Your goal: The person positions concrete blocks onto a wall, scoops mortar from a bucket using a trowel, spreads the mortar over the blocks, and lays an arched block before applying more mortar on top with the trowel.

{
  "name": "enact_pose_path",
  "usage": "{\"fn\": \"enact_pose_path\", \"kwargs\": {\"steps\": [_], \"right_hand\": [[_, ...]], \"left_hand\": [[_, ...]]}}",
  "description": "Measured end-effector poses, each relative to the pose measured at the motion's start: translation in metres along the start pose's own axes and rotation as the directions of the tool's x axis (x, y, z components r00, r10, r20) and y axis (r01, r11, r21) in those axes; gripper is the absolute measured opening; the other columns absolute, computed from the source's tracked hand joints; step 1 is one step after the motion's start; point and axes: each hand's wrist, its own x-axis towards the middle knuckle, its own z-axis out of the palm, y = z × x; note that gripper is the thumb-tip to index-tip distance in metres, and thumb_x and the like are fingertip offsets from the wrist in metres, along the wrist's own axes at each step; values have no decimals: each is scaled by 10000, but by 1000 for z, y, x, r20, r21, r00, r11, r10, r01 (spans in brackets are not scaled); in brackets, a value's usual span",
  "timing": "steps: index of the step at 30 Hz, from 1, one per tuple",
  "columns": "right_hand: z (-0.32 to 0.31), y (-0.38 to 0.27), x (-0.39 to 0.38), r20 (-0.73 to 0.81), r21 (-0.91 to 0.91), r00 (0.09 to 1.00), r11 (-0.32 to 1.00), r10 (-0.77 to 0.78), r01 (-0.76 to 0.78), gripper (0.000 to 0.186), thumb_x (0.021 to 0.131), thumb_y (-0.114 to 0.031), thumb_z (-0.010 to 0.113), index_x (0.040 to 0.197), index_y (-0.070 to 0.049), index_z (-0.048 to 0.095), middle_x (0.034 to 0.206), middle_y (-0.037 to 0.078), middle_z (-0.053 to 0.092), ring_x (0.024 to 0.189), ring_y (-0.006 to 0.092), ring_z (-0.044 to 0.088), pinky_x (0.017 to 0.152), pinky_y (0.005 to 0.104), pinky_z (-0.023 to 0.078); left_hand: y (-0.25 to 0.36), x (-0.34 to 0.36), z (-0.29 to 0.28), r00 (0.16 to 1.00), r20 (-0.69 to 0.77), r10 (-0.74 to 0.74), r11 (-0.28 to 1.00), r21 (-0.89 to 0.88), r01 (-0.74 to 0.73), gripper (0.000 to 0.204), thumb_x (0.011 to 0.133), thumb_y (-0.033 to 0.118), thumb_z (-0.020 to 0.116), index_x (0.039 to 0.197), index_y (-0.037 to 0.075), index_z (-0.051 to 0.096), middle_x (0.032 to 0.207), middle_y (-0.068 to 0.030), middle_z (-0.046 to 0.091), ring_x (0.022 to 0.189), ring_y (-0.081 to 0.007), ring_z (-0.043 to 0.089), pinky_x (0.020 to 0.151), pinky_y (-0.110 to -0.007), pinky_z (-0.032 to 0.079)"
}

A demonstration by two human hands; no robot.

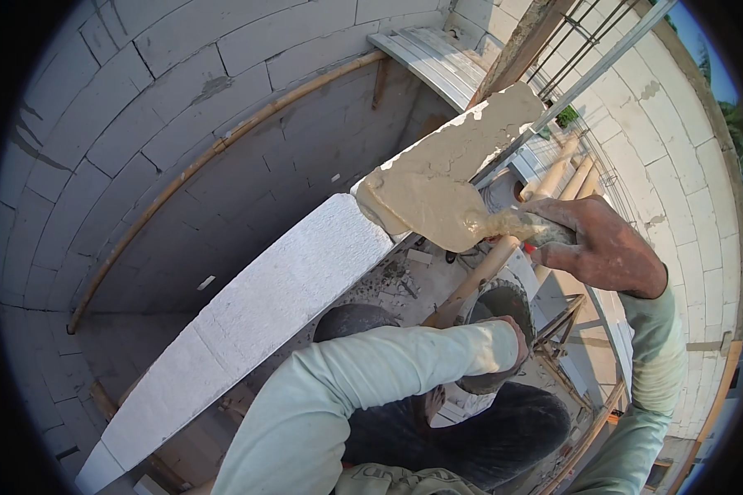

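My right hand [611, 246] is closed round the handle of a trowel [512, 223]. Wet grey-brown mortar covers its blade, which lies at the edge of the mortar layer [446, 169] on top of the block wall. Nearer to me, the wall's top is bare white block [281, 276]. Below the trowel is a mortar-crusted bucket [497, 305]. My left hand [518, 340] is at the bucket's rim, its fingers wrapped over the edge and partly hidden by the sleeve.
A bamboo pole [223, 144] runs along the block wall on the left. Beyond the mortar stand a wooden post [524, 45] and steel bars [586, 41]. Several tan pipes [557, 169] and a round dark tub [355, 320] are lower down, beside scattered rubble.
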Motion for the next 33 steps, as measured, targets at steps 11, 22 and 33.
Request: {"fn": "enact_pose_path", "kwargs": {"steps": [11,22,33], "right_hand": [[-11,9,-2,-153,-68,972,979,179,-191,399,752,-179,670,1111,-12,623,864,170,659,818,277,632,765,374,483],[4,106,-31,-414,-14,903,991,116,-134,396,751,-183,666,1100,-2,617,840,176,639,809,275,598,762,374,458],[106,159,-176,-189,5,865,881,465,-473,425,703,-194,729,1091,-43,641,922,162,664,812,312,633,742,385,491]], "left_hand": [[-10,-16,-36,971,218,98,995,-51,-89,216,698,133,672,897,70,727,861,-98,710,776,-297,695,548,-509,552],[-15,-29,-62,937,343,70,995,-86,-43,208,798,140,602,967,107,720,964,-88,707,944,-260,675,774,-377,538],[-115,-16,-61,897,253,-362,897,-166,408,387,777,350,604,1040,67,639,1007,-174,650,1025,-323,600,897,-398,467]]}}
